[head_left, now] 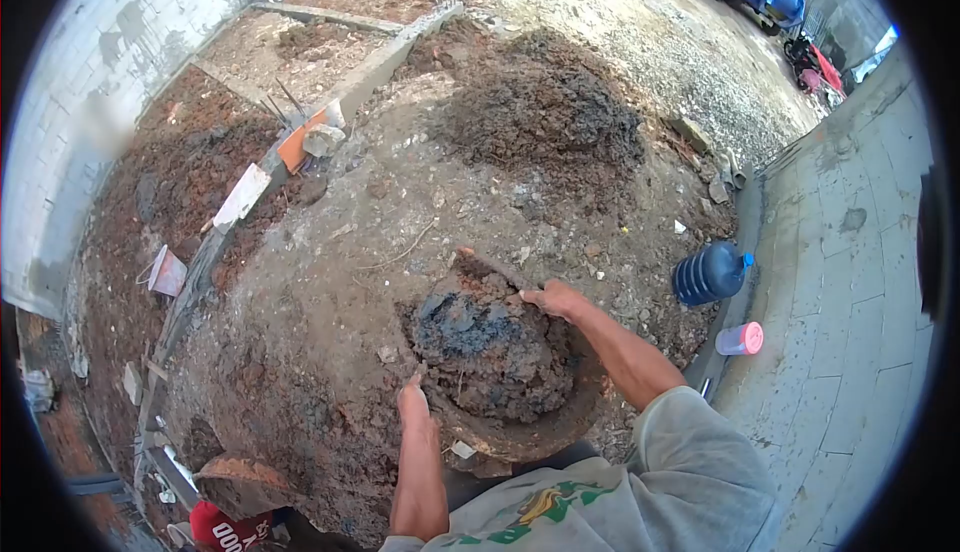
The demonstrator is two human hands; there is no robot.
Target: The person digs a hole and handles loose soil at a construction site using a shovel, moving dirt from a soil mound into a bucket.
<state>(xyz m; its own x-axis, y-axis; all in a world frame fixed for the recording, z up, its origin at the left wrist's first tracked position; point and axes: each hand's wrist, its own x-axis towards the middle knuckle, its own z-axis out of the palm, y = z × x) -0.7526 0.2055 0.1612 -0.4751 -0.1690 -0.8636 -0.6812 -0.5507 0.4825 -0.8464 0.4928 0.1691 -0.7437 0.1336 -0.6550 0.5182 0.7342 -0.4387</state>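
Observation:
A mud-caked tub (525, 440) sits low in front of my body, heaped with wet brown and dark grey soil (490, 352). My right hand (552, 299) is closed on its far right edge. On the near left side, my left hand (412, 398) is closed at the edge, its fingertips partly hidden. Loose soil lies on the ground around the tub, and a large dark soil mound (550, 107) rises beyond it.
A blue water jug (710, 274) and a pink-lidded container (738, 339) stand by the right block wall (840, 352). A low concrete beam (215, 247) runs along the left, with a bucket (167, 272) beside it. Someone in red (225, 529) is at lower left.

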